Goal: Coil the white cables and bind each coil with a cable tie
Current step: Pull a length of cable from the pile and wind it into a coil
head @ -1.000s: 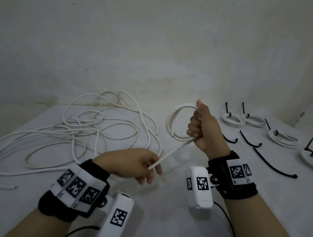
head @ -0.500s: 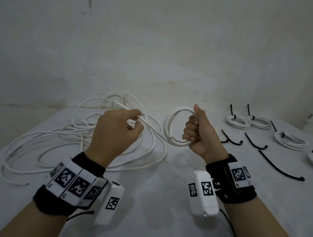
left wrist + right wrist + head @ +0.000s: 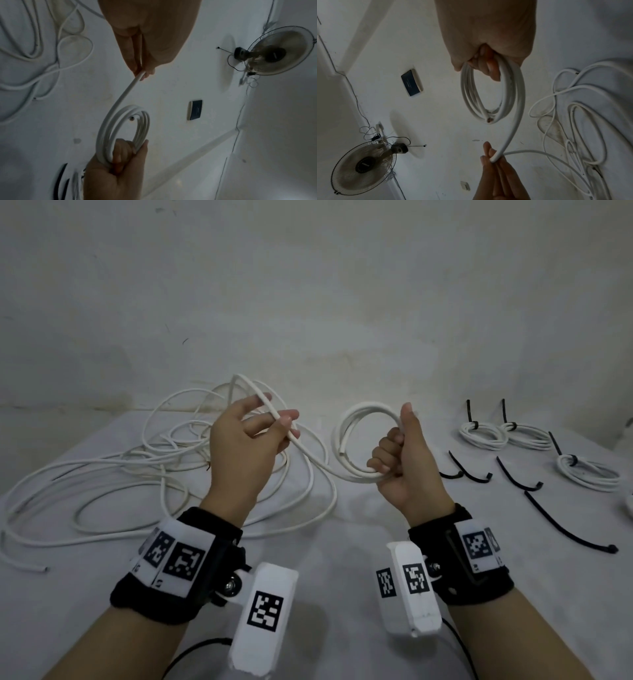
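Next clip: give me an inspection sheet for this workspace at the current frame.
Surface: white table, stained.
Job's things: coil held upright; three tied coils far right; loose ties beside them.
Clutter: nothing seen.
Grippers: right hand grips the coil; left hand pinches the free cable leading into it.
Cables: loose tangle on the left; a thin black lead under the wrists.
Surroundings: white wall; wall fan and dark panel in wrist views.
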Demonstrator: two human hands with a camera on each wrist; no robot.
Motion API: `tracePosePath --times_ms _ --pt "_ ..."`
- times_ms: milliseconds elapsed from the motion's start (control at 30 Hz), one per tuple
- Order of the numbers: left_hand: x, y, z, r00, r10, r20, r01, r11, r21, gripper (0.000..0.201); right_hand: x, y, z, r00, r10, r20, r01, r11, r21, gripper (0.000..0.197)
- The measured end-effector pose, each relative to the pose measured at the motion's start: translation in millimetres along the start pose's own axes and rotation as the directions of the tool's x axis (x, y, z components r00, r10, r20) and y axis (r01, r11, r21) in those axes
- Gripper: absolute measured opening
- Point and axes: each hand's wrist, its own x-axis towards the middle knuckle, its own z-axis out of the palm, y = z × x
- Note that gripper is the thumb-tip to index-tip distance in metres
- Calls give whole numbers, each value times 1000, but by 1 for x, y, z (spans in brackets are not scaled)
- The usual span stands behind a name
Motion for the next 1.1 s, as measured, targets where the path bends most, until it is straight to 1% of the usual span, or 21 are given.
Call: tracePosePath --times_ms 67,133,233,300,333,400,433,533,600,667,700,767,834,900,967,1034,1067,1100 --pt "1 4 -2 994 45 101 -58 990 131 27 0 0 -1 1000 -13 -11 12 1000 -18 50" --pt "2 10 -3 977 67 202 -116 963 243 29 0 2 0 1000 -8 4 8 996 -91 50" --pt "7 21 -5 945 39 325 -149 936 319 32 -5 7 5 995 48 91 -24 970 -243 49" --pt "12 25 -9 906 11 424 -177 918 355 35 -10 10 9 986 77 150 -25 946 -323 48" --pt "15 27 -11 876 12 483 -233 886 400 36 -12 11 11 981 85 176 -17 934 -356 48" --pt "20 29 -13 814 2 581 -358 789 499 39 -16 13 14 970 94 223 5 914 -406 47" --pt "22 30 -15 795 -14 606 -381 766 518 40 -17 14 15 966 94 239 15 908 -418 47" --pt "24 27 -16 758 -57 650 -369 784 499 38 -20 14 17 965 77 252 35 911 -410 46" --pt "22 24 -13 730 -72 679 -336 828 449 34 -19 15 17 966 56 251 49 919 -391 47" --pt "16 25 -7 718 -103 688 -273 868 415 31 -19 16 16 967 43 250 57 923 -380 48" --pt "14 25 -4 718 -121 686 -256 870 422 29 -19 17 16 967 40 254 63 922 -383 49" --pt "11 25 2 715 -145 683 -284 834 474 27 -20 19 17 960 22 280 102 903 -418 49" --pt "11 23 5 709 -165 685 -331 781 530 29 -22 22 18 951 -16 310 166 871 -463 49" --pt "11 21 7 704 -180 687 -356 748 561 29 -23 24 18 945 -57 323 220 840 -496 48" --pt "12 19 8 713 -182 677 -367 726 582 25 -24 26 18 944 -90 318 255 808 -531 45" --pt "14 17 9 735 -155 660 -375 718 586 21 -22 27 17 940 -150 307 306 771 -558 45" --pt "15 16 10 745 -134 654 -382 717 583 18 -21 25 17 928 -202 314 356 732 -580 46" --pt "16 16 10 752 -111 650 -393 716 577 17 -20 24 16 903 -260 341 424 666 -614 48"
